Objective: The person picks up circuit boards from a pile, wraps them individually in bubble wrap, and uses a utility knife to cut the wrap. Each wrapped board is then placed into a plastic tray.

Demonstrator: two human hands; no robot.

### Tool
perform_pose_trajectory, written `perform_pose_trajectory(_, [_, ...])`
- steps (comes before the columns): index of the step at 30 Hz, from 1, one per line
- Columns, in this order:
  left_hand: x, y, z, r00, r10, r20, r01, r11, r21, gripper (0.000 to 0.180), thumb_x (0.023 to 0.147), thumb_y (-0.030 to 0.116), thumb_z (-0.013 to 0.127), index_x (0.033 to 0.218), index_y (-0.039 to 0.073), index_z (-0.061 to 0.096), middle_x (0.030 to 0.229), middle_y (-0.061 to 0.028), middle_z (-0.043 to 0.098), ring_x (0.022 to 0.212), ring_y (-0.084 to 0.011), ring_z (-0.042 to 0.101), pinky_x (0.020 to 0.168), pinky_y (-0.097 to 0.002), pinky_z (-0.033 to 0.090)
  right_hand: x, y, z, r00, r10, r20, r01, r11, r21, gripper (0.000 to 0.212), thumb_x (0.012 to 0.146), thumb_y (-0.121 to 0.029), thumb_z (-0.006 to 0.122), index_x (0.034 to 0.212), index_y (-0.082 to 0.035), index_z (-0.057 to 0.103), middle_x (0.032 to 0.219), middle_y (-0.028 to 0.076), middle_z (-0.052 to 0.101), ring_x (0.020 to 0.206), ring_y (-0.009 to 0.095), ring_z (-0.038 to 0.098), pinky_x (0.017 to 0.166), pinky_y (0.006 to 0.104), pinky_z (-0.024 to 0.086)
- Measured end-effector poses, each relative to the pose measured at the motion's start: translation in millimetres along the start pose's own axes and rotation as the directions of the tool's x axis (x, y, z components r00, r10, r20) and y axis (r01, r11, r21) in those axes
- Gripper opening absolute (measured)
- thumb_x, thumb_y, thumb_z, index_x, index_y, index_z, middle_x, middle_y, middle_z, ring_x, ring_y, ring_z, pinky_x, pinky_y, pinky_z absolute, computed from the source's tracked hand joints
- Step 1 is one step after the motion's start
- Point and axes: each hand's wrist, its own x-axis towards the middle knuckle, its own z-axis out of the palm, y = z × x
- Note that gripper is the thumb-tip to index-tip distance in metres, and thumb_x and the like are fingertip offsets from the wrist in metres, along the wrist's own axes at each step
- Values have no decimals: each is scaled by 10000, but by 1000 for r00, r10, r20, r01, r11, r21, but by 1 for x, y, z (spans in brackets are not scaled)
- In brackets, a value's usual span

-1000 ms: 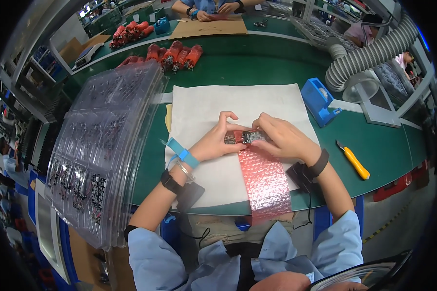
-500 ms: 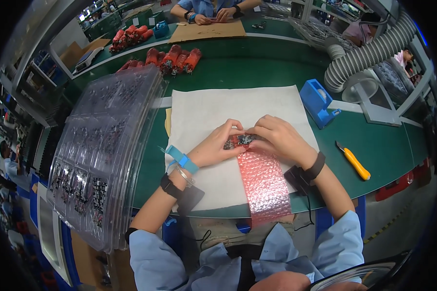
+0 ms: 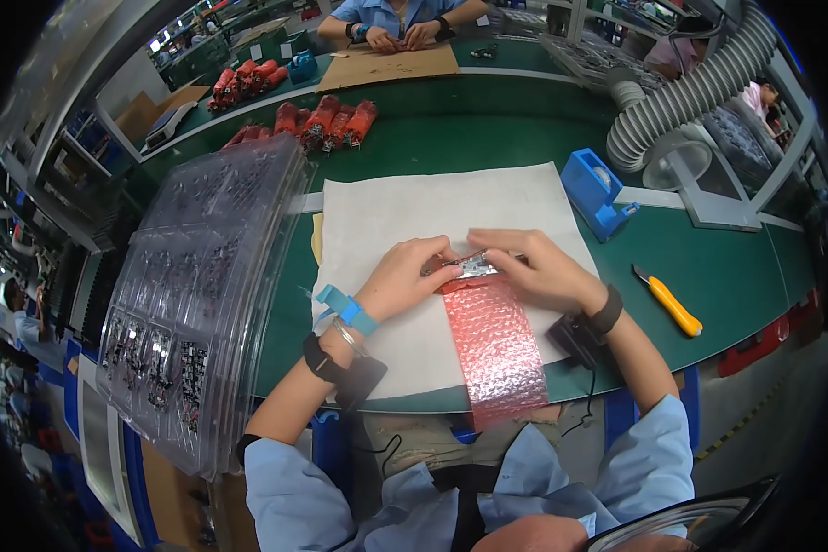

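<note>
My left hand (image 3: 411,276) is closed on the left end of a small circuit board module (image 3: 476,267), whose shiny metal face shows. The module lies across the upper end of a strip of pinkish-red bubble wrap (image 3: 495,345). This strip runs toward me and hangs over the table's front edge. At the module's right end is my right hand (image 3: 547,269), its fingers stretched out and slightly blurred. The right thumb lies over that end, with the index finger apart beyond it. Under both hands lies a white cloth mat (image 3: 386,207).
On the left stand stacked clear plastic trays (image 3: 170,276) holding circuit boards. Red wrapped bundles (image 3: 327,124) lie at the back. A blue tape dispenser (image 3: 598,195) and yellow-handled cutter (image 3: 669,304) are on the right, near a grey duct hose (image 3: 690,92). A person (image 3: 400,28) works opposite.
The module has turned from its dark, component-covered side to its shiny metal side. My right hand's fingers have straightened and spread from it, while my left hand keeps hold.
</note>
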Motion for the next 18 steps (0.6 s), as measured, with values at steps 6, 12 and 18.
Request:
perform_pose_trajectory(6, [8,-2,-4,975,-177,133,211,924,-319,185,891,162,672,952,-3,613,926,-72,656,808,-148,617,723,-275,498,22,0,-42,730,502,464,-567,824,1,450,882,-286,683,1207,20,626,1102,154,683,1004,187,639,909,284,475])
perform_pose_trajectory(12, [22,5,-18,851,-463,246,508,845,-168,316,834,265,753,970,9,626,932,-52,651,881,-133,592,793,-260,474,37,13,-51,633,454,627,-584,811,2,516,821,-276,744,1226,17,618,1099,91,676,980,137,618,937,266,445])
perform_pose_trajectory(18, [31,-4,-24,822,-416,390,469,882,-47,451,782,349,788,1020,5,620,943,-61,656,892,-140,592,793,-262,465,44,17,-47,612,394,686,-559,829,22,514,790,-240,760,1200,37,622,1053,112,689,967,149,636,916,264,467])
